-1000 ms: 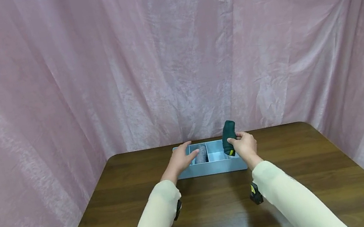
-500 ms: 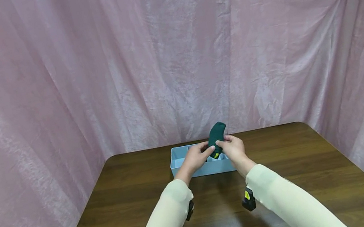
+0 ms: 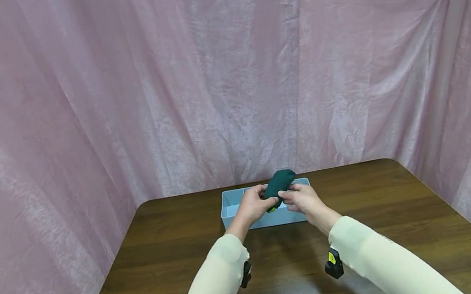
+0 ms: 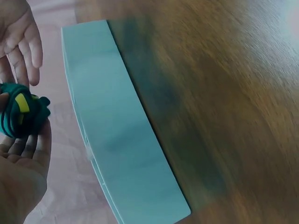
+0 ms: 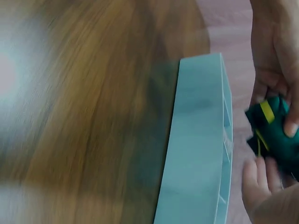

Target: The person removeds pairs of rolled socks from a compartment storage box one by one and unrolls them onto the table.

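My left hand [image 3: 252, 206] grips a rolled-up dark green cloth [image 3: 280, 182] with yellow marks at its near end, thumb on one side and fingers on the other. The roll leans to the right above a light blue divided box [image 3: 276, 218]. Just right of it my right hand [image 3: 306, 201] is spread with the fingers extended, fingertips close by the roll. Layered folds and a yellow patch show on the green cloth [image 4: 21, 109] in the left wrist view. Hands and roll hide most of the box's middle compartments; its left compartment is visible.
The box stands on a brown wooden table [image 3: 283, 285] near its far edge. Behind hangs a pink velvet curtain [image 3: 223, 75]. A small black device [image 3: 333, 263] sits at the right wrist, and another [image 3: 246, 274] at the left.
The green roll has moved left and down and tilted further right. My left hand came over from the box's left and took hold of it; my right hand has let go.
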`<action>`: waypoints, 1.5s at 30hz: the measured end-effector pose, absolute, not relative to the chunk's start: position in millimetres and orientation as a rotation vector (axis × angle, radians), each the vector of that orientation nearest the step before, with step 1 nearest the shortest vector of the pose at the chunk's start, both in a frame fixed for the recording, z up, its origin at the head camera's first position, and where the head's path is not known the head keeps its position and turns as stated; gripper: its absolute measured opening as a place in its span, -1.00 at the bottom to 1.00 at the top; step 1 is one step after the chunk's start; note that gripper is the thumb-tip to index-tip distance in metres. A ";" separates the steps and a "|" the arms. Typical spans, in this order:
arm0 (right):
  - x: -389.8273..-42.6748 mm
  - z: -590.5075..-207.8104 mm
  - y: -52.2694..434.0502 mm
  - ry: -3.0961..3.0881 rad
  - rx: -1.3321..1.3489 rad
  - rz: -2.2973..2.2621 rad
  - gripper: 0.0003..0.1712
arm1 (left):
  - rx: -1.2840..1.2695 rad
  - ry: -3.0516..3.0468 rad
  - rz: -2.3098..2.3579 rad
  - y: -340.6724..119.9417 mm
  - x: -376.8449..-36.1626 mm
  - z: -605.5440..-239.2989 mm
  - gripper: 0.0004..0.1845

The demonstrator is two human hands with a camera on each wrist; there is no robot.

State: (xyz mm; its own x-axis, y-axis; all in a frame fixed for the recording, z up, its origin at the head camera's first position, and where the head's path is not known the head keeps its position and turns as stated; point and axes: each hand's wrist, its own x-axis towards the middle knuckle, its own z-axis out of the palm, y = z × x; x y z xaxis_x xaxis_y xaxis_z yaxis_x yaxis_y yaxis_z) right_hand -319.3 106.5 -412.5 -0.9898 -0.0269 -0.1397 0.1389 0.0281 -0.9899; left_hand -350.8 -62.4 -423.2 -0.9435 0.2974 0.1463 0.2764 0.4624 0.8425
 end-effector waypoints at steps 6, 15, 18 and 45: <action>-313.9 -408.0 123.6 2.106 0.117 -2.001 -0.12 | 0.650 2.897 1.202 -61.1 -344.0 -423.7 -0.60; -315.5 -405.4 138.5 2.095 0.265 -1.803 -0.06 | 1.291 3.302 0.384 -59.9 -331.8 -433.1 -0.61; -315.8 -407.5 140.7 2.100 0.246 -1.753 -0.25 | 1.506 3.354 0.219 -60.4 -328.2 -436.0 -0.63; -302.2 -442.7 182.7 2.197 -0.581 -1.613 -0.30 | 0.638 2.316 1.381 -65.7 -308.4 -445.7 -0.52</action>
